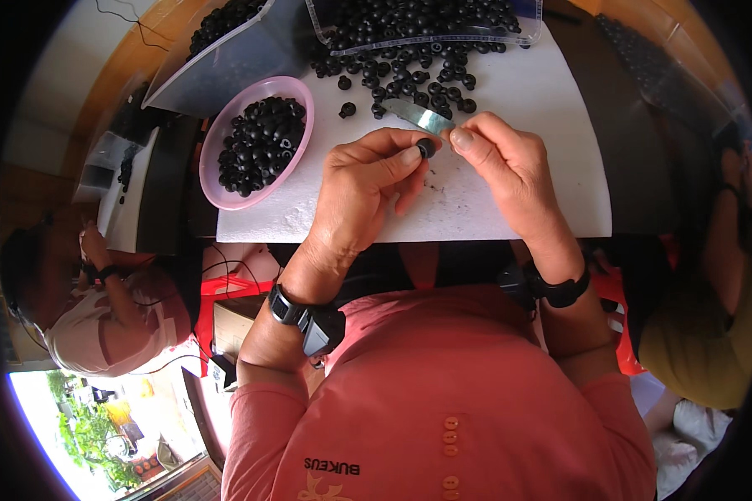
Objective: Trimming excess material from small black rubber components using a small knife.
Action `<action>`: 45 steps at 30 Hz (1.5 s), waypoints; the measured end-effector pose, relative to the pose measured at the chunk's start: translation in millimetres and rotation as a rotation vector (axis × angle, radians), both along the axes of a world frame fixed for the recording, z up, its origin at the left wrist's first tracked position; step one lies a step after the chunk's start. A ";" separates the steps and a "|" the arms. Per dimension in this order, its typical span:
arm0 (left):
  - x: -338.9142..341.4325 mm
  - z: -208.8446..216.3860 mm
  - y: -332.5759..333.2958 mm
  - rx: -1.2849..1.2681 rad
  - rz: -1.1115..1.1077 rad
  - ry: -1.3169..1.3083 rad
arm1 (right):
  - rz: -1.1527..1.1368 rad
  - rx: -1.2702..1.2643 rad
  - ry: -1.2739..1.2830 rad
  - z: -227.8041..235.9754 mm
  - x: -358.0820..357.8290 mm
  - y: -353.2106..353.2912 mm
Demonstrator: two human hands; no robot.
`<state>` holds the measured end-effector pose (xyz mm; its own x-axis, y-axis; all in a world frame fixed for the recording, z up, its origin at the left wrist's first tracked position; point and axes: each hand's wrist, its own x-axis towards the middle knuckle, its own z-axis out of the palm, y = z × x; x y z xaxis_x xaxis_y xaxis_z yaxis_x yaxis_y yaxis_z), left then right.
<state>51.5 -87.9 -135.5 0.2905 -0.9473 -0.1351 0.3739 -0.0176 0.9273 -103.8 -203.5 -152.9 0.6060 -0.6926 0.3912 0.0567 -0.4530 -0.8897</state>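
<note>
My left hand [361,175] pinches a small round black part [426,149] between thumb and forefinger, above the white board [476,213]. In my right hand [508,163] is a knife [422,116] with a short, shiny, slightly curved blade, its handle hidden by the fingers. The blade points left and away from me, just beyond the held part; I cannot tell whether they touch. Loose round black parts [405,79] of the same sort, some with a hole or short neck, lie spread past the blade. Dark crumbs dot the board below my hands.
A pink bowl [307,125] full of black parts stands left. Clear plastic bins [234,71] with more parts stand at the far side, one tipped toward the board. One person [113,309] sits at left, another [702,334] at right, both near tables.
</note>
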 end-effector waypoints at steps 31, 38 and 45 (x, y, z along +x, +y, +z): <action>-12.1 -12.1 -1.6 -0.086 0.023 0.169 | 0.042 -0.111 0.024 1.7 1.1 0.9; -13.5 -12.7 -2.1 -0.106 0.037 0.158 | 0.049 -0.114 0.045 2.9 -0.1 0.4; -13.7 -10.8 -3.0 -0.108 0.031 0.159 | 0.045 -0.109 0.032 1.9 0.4 0.5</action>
